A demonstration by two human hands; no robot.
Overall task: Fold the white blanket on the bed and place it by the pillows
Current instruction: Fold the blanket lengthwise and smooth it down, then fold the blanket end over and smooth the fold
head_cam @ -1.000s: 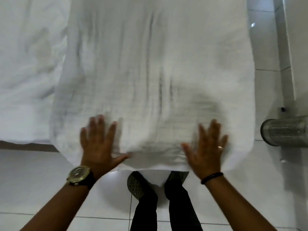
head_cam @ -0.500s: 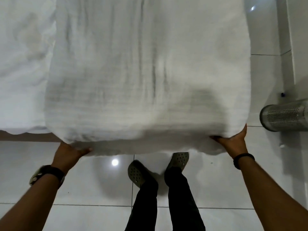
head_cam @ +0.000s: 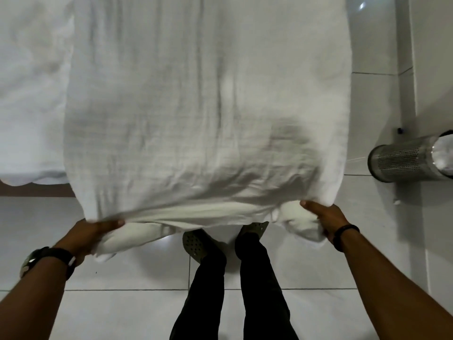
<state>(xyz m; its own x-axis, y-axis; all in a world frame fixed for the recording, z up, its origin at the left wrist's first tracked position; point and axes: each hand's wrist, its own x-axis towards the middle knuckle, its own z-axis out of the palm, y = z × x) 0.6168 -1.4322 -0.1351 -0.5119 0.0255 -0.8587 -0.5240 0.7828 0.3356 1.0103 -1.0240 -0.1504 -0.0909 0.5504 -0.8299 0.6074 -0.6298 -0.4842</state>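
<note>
The white blanket lies as a long folded strip over the bed's near edge and hangs toward me. My left hand grips its near left corner, thumb on top, fingers bunched in the cloth underneath. My right hand grips the near right corner the same way. The near edge is lifted a little, and lower layers sag between my hands. No pillows are in view.
The bed's white sheet spreads to the left, with a brown bed base under its edge. My legs and shoes stand on the white tiled floor. A perforated metal bin is at the right beside a wall.
My hands went from pressing flat on top of the blanket to its two near corners, where they have closed on the cloth and lifted the near edge.
</note>
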